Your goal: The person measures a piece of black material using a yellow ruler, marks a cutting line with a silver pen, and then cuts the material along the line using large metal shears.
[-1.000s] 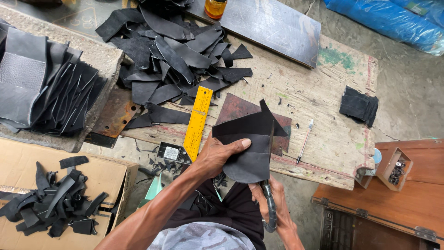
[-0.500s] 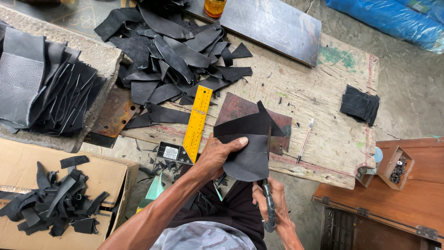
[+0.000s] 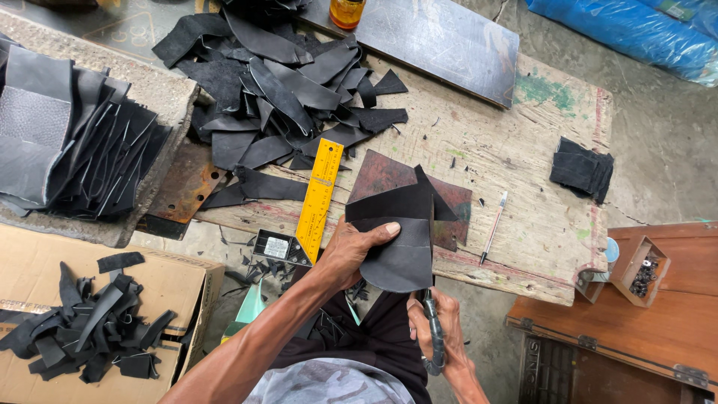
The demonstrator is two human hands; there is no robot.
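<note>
Left hand (image 3: 351,251) pinching black leather piece (image 3: 400,251), right hand (image 3: 437,333) gripping knife (image 3: 432,329) — yellow ruler (image 3: 319,198) beside

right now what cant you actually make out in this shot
Head view only:
- Tool in the right hand: the dark handle shows; its working end is hidden under the black leather piece.
- Left hand: fingers beneath the leather piece are covered by it.
- Small parts in the wooden box: too small to identify.
- Orange bottle: cut off by the top edge.
- Blue sheet: cut off by the top and right edges.
</note>
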